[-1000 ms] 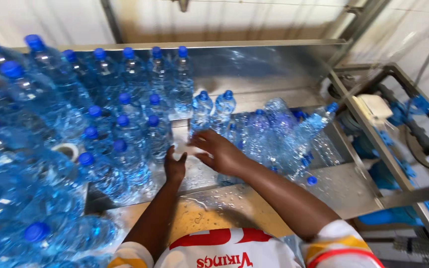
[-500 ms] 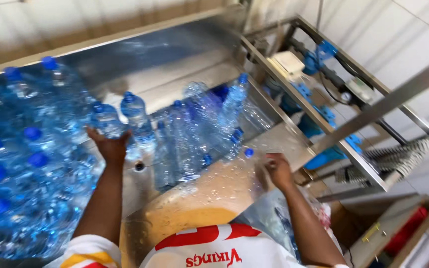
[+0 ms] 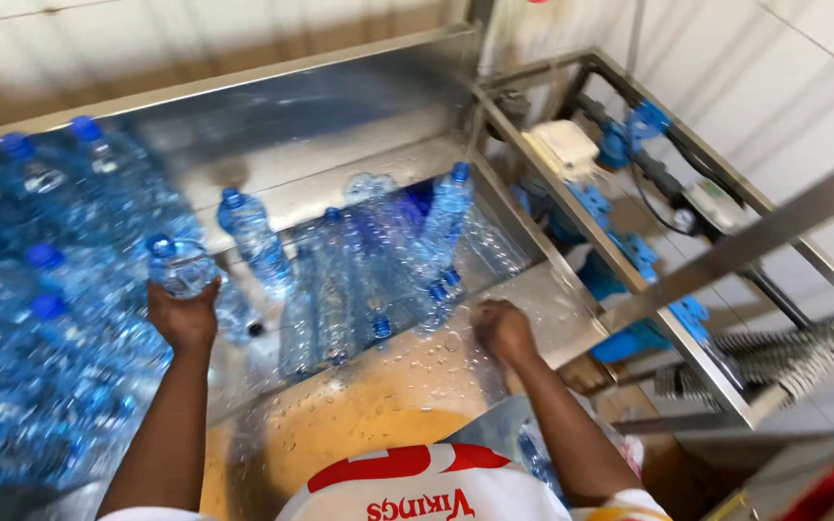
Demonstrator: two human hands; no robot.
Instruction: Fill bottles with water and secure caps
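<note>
My left hand (image 3: pixel 182 316) is closed around a clear water bottle with a blue cap (image 3: pixel 181 266), holding it at the edge of a crowd of upright bottles (image 3: pixel 41 280) on the left. My right hand (image 3: pixel 502 329) rests as a fist on the wet steel table (image 3: pixel 407 386), beside a pile of bottles lying on their sides (image 3: pixel 378 256). It does not touch them and nothing shows in it. One bottle (image 3: pixel 251 232) stands alone between the two groups.
A steel back wall (image 3: pixel 291 106) closes the table's far side. To the right is a metal frame (image 3: pixel 726 251) with blue fittings, a white box (image 3: pixel 562 147) and a bristle brush (image 3: pixel 803 352). A red item (image 3: pixel 813 492) lies low at the right.
My hands have parted from the middle. The left went to a bottle at the left and took hold of it. The right came down on the table at the right. The view swung right.
</note>
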